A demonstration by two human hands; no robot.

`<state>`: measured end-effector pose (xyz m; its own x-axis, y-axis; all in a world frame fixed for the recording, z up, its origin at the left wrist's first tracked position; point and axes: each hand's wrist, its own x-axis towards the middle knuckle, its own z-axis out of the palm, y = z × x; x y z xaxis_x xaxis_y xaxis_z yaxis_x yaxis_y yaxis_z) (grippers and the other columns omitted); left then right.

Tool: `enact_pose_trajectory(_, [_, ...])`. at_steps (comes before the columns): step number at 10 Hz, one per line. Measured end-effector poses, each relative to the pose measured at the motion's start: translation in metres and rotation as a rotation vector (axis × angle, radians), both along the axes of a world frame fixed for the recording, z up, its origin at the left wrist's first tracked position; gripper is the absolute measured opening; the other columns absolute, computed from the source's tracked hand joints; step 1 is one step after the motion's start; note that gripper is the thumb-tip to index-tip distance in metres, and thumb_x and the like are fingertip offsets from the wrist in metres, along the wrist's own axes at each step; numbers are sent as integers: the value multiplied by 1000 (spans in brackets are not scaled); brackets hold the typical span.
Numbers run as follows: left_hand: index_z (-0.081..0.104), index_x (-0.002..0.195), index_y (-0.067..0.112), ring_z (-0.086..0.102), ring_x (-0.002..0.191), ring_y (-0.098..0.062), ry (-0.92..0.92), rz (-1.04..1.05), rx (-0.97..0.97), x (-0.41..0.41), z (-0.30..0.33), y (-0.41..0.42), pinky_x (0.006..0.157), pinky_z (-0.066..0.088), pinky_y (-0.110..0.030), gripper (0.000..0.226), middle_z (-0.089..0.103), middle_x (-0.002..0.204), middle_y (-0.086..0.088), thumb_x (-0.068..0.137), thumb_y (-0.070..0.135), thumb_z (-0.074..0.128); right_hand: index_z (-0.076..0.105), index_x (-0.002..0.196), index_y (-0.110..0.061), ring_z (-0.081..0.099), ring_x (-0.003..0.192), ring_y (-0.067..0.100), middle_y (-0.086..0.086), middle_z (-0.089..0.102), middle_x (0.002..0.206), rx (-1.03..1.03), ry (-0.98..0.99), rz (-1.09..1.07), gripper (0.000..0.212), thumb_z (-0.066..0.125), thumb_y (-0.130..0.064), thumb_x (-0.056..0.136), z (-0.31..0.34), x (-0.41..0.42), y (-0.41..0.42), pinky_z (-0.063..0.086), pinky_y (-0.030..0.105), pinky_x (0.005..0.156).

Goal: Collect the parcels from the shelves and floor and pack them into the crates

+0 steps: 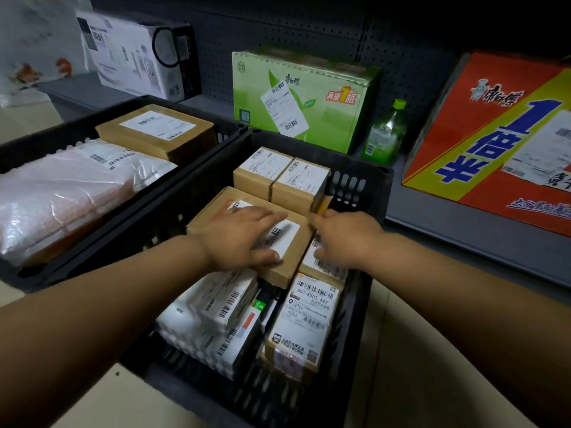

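Two black plastic crates stand on the floor before the low shelf. The right crate (358, 186) holds several labelled brown and white parcels. My left hand (244, 239) lies flat on a brown cardboard parcel (216, 220) in the crate's middle, fingers spread over its white label. My right hand (343, 239) rests beside that parcel's right edge, over another brown box (321, 270), fingers pointing left. Two small brown boxes (278, 177) stand at the crate's far end. The left crate (71, 131) carries a flat brown parcel (157, 134) and a clear plastic bag parcel (68, 193).
On the grey shelf (463, 230) stand a green drinks carton (302, 97), a green bottle (386, 131), a red and yellow carton (494, 134) and a white box (136, 54). A white bag (34, 47) sits at far left. Pale floor tiles (401, 366) lie around the crates.
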<state>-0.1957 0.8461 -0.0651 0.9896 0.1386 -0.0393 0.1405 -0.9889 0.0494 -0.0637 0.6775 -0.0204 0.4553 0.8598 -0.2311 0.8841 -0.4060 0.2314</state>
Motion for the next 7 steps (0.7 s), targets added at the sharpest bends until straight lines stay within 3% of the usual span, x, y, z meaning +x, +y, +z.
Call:
enact_pose_trajectory(1, [0,148,37,-5,145,-17,125,92,-40,17,-21,6,115,-5,-49,79,1,159,3,84,74,28,12,148,-26,51,114,28,6,39,139,-160,54,25,77,52,-51,87,-12,10,16,48,37,75])
enact_pose_trajectory(2, [-15,143,42,-20,143,-19,96,115,6,22,-44,15,112,-17,-52,80,-18,155,3,78,82,9,-7,150,-29,41,128,32,14,14,154,-257,120,47,89,51,-54,87,-24,18,32,46,41,90])
enact_pose_trajectory(3, [-21,139,45,-20,143,-19,67,116,38,26,-51,18,112,-15,-55,80,-23,149,8,71,82,-1,-12,149,-31,43,125,36,23,6,153,-255,150,56,88,52,-48,91,-32,24,41,44,39,81])
enact_pose_trajectory(4, [-21,141,43,-21,142,-21,105,121,34,29,-49,18,111,-14,-57,80,-25,149,5,72,81,-3,-12,149,-29,44,123,36,24,11,151,-271,140,54,84,48,-49,93,-32,24,46,44,39,81])
enact_pose_trajectory(5, [-21,142,41,-24,142,-24,186,126,5,31,-41,17,110,-16,-58,81,-26,151,1,74,80,0,-9,149,-33,37,129,35,22,10,152,-251,211,9,80,48,-39,95,-30,26,45,43,40,91])
enact_pose_trajectory(6, [-23,143,37,-25,141,-27,355,90,22,37,-21,17,109,-14,-61,80,-26,154,-4,82,77,12,-6,149,-37,23,139,37,18,-5,156,-262,301,-49,77,48,-32,95,-14,24,36,39,45,102])
enact_pose_trajectory(7, [-19,144,39,-20,143,-25,432,73,-14,37,13,28,112,-3,-61,80,-20,156,-4,87,68,29,-5,149,-34,21,140,36,14,-5,158,-222,306,-77,84,55,-26,91,9,20,21,36,48,106])
